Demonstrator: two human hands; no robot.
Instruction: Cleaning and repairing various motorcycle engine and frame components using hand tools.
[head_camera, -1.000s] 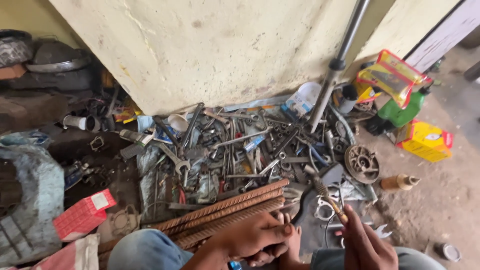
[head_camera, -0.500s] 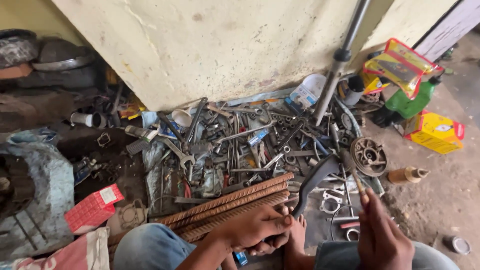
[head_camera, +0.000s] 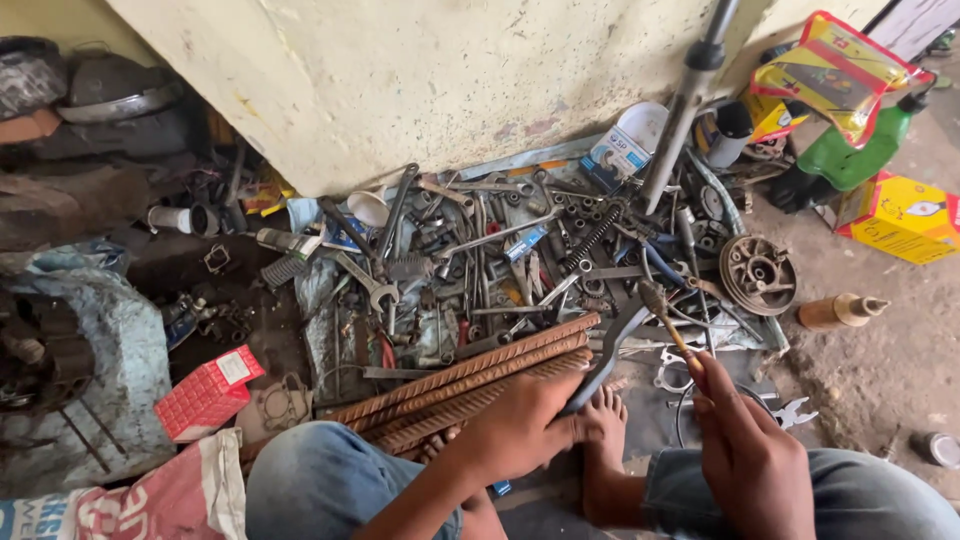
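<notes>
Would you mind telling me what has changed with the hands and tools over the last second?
The right hand has swung its wooden-handled tool leftward, so the head now sits by the curved dark metal bar. The left hand still grips that bar's lower end, beside the bare foot. The rusty ribbed rods and the tool pile against the wall lie as before.

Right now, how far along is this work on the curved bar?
Nothing looks finished yet. In hand: the left hand grips the curved dark bar beside the bare foot, the right hand holds a slim tool at its upper end. The spanners lie scattered by the wall.
</notes>
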